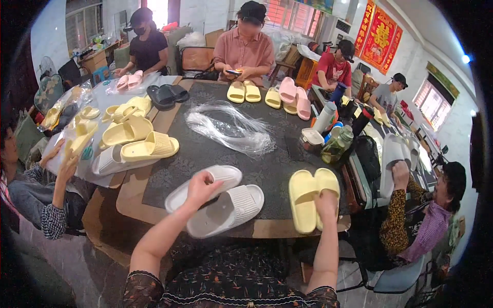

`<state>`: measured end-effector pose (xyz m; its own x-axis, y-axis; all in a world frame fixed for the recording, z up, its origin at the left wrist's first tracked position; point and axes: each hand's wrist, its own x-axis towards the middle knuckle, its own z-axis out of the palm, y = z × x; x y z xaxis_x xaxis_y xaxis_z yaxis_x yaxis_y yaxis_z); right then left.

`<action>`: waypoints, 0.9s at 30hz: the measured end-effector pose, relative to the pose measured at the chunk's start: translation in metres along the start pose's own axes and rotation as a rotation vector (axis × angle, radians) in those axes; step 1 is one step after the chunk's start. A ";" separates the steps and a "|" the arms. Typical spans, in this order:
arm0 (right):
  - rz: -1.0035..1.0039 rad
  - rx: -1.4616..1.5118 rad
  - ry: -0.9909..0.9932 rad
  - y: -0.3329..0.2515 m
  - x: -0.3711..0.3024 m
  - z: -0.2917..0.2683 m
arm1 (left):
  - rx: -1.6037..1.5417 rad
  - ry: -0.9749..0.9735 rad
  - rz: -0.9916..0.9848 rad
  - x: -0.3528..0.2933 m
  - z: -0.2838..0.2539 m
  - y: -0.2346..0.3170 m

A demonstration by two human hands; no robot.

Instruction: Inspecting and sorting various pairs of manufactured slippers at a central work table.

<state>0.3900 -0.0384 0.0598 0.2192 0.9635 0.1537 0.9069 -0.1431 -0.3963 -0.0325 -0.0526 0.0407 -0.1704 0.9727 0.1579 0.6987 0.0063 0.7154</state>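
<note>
A pair of light grey slide slippers lies at the table's near edge, toes to the upper right. My left hand (pixel 202 189) is closed at the strap of the farther grey slipper (pixel 228 174), its fingers partly hidden. The nearer grey slipper (pixel 226 210) rests under my wrist. To the right is a pale yellow pair, toes pointing away. My right hand (pixel 326 203) reaches into the strap opening of the right yellow slipper (pixel 327 180), fingertips hidden inside. Touching its side is the left yellow slipper (pixel 303 200).
A bundle of clear plastic ties (pixel 231 128) lies mid-table. Yellow slippers (pixel 149 146) pile up at left; black slippers (pixel 167 96) and pink slippers (pixel 295 97) sit farther back. Bottles (pixel 339 143) stand at right. Several people work around the table, one handling a grey slipper (pixel 393 159).
</note>
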 end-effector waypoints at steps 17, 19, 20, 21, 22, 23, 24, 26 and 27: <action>-0.612 0.187 -0.228 -0.149 -0.117 0.053 | 0.127 -0.052 0.241 -0.019 -0.036 -0.021; -0.545 0.092 -0.191 -0.158 -0.117 0.071 | 0.152 -0.110 0.133 -0.029 -0.024 -0.018; -0.559 0.171 -0.211 -0.155 -0.110 0.082 | 0.151 -0.104 0.134 -0.033 -0.020 -0.016; -0.565 0.175 -0.216 -0.155 -0.100 0.090 | 0.206 -0.030 0.121 -0.040 -0.019 -0.014; -0.608 0.203 -0.213 -0.154 -0.088 0.092 | 0.258 0.037 0.112 -0.047 -0.019 -0.011; -0.650 0.232 -0.213 -0.153 -0.076 0.095 | 0.259 0.030 0.107 -0.054 -0.019 -0.009; -0.676 0.364 -0.193 -0.153 -0.061 0.098 | 0.242 0.009 0.073 -0.060 -0.020 -0.007; -0.747 0.503 -0.198 -0.149 -0.039 0.099 | 0.199 0.003 0.070 -0.072 -0.013 -0.011; -0.781 0.552 -0.222 -0.146 -0.031 0.103 | 0.201 -0.006 0.057 -0.074 -0.008 -0.016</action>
<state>0.2136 -0.0241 0.0202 -0.4946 0.7709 0.4014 0.4602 0.6240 -0.6315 -0.0363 -0.1267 0.0231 -0.1229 0.9741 0.1897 0.8320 -0.0030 0.5547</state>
